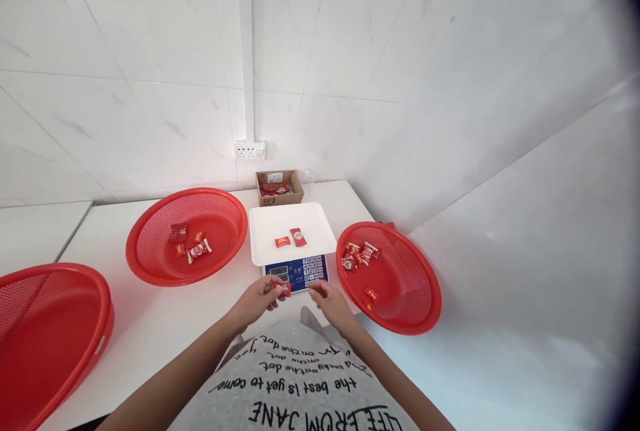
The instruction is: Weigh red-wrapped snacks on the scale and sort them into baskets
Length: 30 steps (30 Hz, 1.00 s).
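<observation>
A: What is gripped by the left hand [256, 299]?

B: A small red candy packet [285, 289] is pinched between thumb and fingers, just in front of the digital scale [297, 270].

A: And the right hand [332, 303]?

B: It is held by the scale's near right corner with the fingers curled; whether anything is gripped cannot be told.

A: What is borne by the white weighing tray [267, 223]?

B: Two red wrapped sweets [299, 237], laid side by side.

A: How is the scale flanked?

B: By a red mesh basket [223, 234] on the left and another red basket [403, 291] on the right, each with several wrapped sweets inside. A third basket [53, 344] is partly seen at far left.

A: Behind the tray?

B: A cardboard box [285, 200] holding more red packets is placed on the white table [165, 324], near the wall.
</observation>
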Each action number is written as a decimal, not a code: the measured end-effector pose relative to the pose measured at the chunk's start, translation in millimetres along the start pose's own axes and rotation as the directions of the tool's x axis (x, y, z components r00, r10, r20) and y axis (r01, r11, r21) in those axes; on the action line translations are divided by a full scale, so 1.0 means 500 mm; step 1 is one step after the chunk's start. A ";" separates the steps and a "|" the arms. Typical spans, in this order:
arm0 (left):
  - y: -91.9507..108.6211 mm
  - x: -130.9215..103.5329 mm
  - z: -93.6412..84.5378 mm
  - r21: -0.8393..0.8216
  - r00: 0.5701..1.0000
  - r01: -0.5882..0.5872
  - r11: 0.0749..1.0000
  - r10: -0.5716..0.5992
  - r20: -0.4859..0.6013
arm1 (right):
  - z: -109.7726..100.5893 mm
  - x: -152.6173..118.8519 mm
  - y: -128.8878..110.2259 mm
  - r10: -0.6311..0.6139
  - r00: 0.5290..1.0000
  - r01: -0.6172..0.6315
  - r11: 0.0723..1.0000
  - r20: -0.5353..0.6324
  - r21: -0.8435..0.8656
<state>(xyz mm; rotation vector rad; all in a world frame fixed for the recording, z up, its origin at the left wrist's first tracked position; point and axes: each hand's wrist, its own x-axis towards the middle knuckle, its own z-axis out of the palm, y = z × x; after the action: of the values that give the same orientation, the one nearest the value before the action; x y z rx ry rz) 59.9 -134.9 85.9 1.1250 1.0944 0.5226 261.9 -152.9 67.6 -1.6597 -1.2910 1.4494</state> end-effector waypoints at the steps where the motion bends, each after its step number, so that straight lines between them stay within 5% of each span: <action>1: 0.009 0.006 -0.007 0.008 0.999 -0.012 1.000 0.012 -0.034 | -0.019 0.000 0.014 -0.044 0.994 0.037 0.997 -0.095 -0.075; 3: 0.024 0.029 -0.021 0.040 0.994 -0.036 0.999 0.040 -0.100 | -0.062 -0.004 0.041 -0.120 0.961 0.053 0.964 -0.248 -0.261; 6: 0.040 0.089 -0.037 0.146 0.986 -0.051 0.988 0.073 -0.151 | -0.125 -0.019 0.070 -0.120 0.925 -0.110 0.822 -0.359 -0.558; 10: 0.048 0.178 -0.042 0.286 0.983 -0.057 0.956 0.103 -0.150 | -0.164 -0.038 0.095 0.057 0.924 -0.325 0.636 -0.377 -0.700; 13: 0.045 0.213 -0.041 0.452 0.973 -0.078 0.889 0.167 -0.161 | -0.164 -0.038 0.112 0.135 0.934 -0.347 0.560 -0.331 -0.752; 23: 0.020 0.215 -0.052 0.824 0.949 -0.064 0.562 0.290 -0.125 | -0.166 -0.016 0.134 0.213 0.930 -0.367 0.505 -0.299 -0.781; 30: 0.040 0.218 -0.020 0.858 0.917 -0.142 0.494 0.392 -0.074 | -0.164 -0.019 0.123 0.228 0.921 -0.390 0.519 -0.316 -0.761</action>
<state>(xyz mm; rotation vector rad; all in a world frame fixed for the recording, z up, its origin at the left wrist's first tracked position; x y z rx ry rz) 100.1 -35.4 57.3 2.1823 1.4719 0.3761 358.3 -170.2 36.8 -2.6823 -1.7686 0.8199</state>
